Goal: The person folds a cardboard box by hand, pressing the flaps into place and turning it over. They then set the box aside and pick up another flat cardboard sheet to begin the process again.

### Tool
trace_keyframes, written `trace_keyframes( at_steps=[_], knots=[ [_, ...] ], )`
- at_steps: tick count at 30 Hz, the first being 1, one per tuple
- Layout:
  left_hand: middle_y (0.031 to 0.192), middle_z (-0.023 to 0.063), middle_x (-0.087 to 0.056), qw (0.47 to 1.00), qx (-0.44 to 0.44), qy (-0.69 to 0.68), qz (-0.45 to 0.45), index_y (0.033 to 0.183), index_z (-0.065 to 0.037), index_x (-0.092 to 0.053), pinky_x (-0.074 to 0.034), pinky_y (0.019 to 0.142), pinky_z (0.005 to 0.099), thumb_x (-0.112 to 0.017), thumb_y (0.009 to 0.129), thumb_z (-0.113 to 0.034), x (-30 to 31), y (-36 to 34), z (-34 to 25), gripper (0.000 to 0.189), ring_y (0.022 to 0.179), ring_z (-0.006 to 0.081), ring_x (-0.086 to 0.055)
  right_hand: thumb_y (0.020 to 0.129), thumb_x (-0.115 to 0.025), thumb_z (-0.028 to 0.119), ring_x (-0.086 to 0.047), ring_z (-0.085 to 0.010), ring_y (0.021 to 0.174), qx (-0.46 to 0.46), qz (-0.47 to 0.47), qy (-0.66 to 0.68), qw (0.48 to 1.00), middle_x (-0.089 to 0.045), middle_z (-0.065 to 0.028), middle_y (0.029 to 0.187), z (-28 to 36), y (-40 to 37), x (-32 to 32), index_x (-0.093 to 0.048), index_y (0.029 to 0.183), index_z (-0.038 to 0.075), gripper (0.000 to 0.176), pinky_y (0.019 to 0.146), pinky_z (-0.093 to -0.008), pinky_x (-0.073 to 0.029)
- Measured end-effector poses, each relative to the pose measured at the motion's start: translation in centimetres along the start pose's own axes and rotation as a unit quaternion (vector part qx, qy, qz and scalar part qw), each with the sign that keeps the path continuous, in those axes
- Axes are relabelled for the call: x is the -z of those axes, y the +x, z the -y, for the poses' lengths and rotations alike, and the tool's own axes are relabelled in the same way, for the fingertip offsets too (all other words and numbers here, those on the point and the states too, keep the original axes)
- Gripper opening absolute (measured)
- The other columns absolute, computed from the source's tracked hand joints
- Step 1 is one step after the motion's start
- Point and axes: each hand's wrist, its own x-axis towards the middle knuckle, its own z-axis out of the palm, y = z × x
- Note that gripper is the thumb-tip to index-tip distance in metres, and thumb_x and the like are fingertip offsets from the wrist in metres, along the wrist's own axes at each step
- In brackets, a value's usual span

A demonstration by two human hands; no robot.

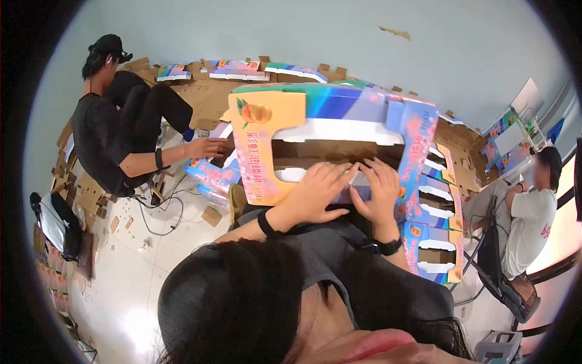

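Note:
A printed cardboard fruit box (257,164) stands in front of me, with pictures of fruit, Chinese lettering and a wide cut-out window. My left hand (315,194) is at the window's lower edge, fingers bent over it and thumb stretched to the right. Close beside it, my right hand (377,191) grips the same edge, its thumb on the near side. The fingertips of both hands nearly meet there. What lies deep inside the box is dark.
Several similar boxes (417,233) are stacked at the right. A co-worker in black (100,130) sits at the left, one hand (206,147) beside another printed box (215,176). Another person (530,221) sits far right. Cables (167,224) and cardboard scraps (212,216) lie on the floor.

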Motion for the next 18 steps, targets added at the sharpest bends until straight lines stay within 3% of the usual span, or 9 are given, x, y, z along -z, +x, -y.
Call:
trace_keyframes(
  at_steps=[2, 5, 8, 9, 12, 15, 16, 18],
  knots=[
    [0.147, 0.0182, -0.043, 1.0, -0.02, -0.007, 0.017, 0.149, 0.0, -0.037, -0.033, 0.109, 0.0486, -0.072, 0.079, -0.051, 0.3, -0.5, 0.1, 0.094, 0.13, 0.0343, -0.044, 0.072, -0.077, 0.022, -0.06, -0.0352, 0.117, 0.013, 0.008, 0.044, 0.999, -0.066, -0.014, 0.121, -0.1, -0.3, 1.4, -0.068, 0.111, 0.006, 0.043, 0.096, -0.0454, -0.044],
    [0.152, 0.0189, -0.039, 0.998, -0.033, -0.047, 0.041, 0.152, -0.003, -0.034, -0.029, 0.112, 0.0505, -0.072, 0.077, -0.054, 1.1, -1.1, 0.1, 0.098, 0.134, 0.035, -0.042, 0.072, -0.075, 0.017, -0.061, -0.036, 0.115, 0.043, -0.08, 0.029, 0.995, -0.066, -0.0143, 0.12, -1.4, -1.5, 3.6, -0.068, 0.11, 0.005, 0.04, 0.096, -0.0463, -0.044],
    [0.155, 0.0205, -0.035, 0.991, -0.035, -0.116, 0.049, 0.155, -0.008, -0.031, -0.025, 0.115, 0.0523, -0.071, 0.074, -0.058, 1.2, -1.8, -0.2, 0.103, 0.136, 0.0385, -0.04, 0.072, -0.072, 0.015, -0.057, -0.0372, 0.121, 0.013, -0.177, -0.067, 0.982, -0.065, -0.0169, 0.124, -0.8, 0.4, 7.3, -0.067, 0.111, 0.006, 0.04, 0.102, -0.0491, -0.041],
    [0.155, 0.0207, -0.034, 0.989, -0.036, -0.125, 0.066, 0.155, -0.009, -0.032, -0.023, 0.116, 0.0523, -0.071, 0.075, -0.054, 1.1, -2.1, -0.2, 0.1, 0.138, 0.0395, -0.038, 0.074, -0.072, 0.017, -0.056, -0.0377, 0.124, -0.011, -0.212, -0.091, 0.973, -0.064, -0.0178, 0.125, 0.1, 2.2, 8.4, -0.067, 0.113, 0.007, 0.041, 0.104, -0.0499, -0.04],
    [0.158, 0.0212, -0.029, 0.979, -0.039, -0.159, 0.118, 0.155, -0.014, -0.034, -0.018, 0.118, 0.0522, -0.068, 0.078, -0.035, 0.9, -2.7, -0.4, 0.087, 0.143, 0.0423, -0.031, 0.077, -0.072, 0.026, -0.053, -0.0362, 0.128, 0.004, -0.198, -0.08, 0.977, -0.062, -0.0184, 0.129, 1.3, 5.9, 10.5, -0.066, 0.121, 0.007, 0.048, 0.109, -0.0498, -0.035],
    [0.161, 0.021, -0.024, 0.971, -0.038, -0.169, 0.163, 0.153, -0.021, -0.04, -0.014, 0.12, 0.0522, -0.058, 0.079, -0.009, 0.7, -3.4, -0.5, 0.077, 0.147, 0.0434, -0.023, 0.08, -0.071, 0.033, -0.054, -0.0334, 0.127, 0.031, -0.101, -0.116, 0.988, -0.065, -0.015, 0.127, 0.9, 6.7, 10.5, -0.067, 0.123, 0.007, 0.051, 0.113, -0.049, -0.03],
    [0.162, 0.0208, -0.022, 0.972, -0.038, -0.153, 0.173, 0.152, -0.022, -0.042, -0.013, 0.12, 0.0521, -0.054, 0.078, -0.001, 0.7, -3.6, -0.7, 0.078, 0.148, 0.0432, -0.021, 0.079, -0.074, 0.04, -0.059, -0.0298, 0.12, 0.045, -0.073, -0.135, 0.987, -0.069, -0.0103, 0.121, 0.3, 6.7, 10.4, -0.071, 0.118, 0.008, 0.051, 0.109, -0.046, -0.033],
    [0.164, 0.0193, -0.019, 0.964, -0.017, -0.183, 0.191, 0.147, -0.026, -0.049, -0.013, 0.12, 0.0517, -0.048, 0.074, 0.013, 0.6, -3.5, -1.0, 0.083, 0.15, 0.041, -0.016, 0.079, -0.075, 0.047, -0.061, -0.0283, 0.114, 0.028, -0.115, -0.134, 0.984, -0.071, -0.0081, 0.117, -0.6, 6.1, 9.2, -0.073, 0.114, 0.009, 0.051, 0.104, -0.0437, -0.036]
  ],
)
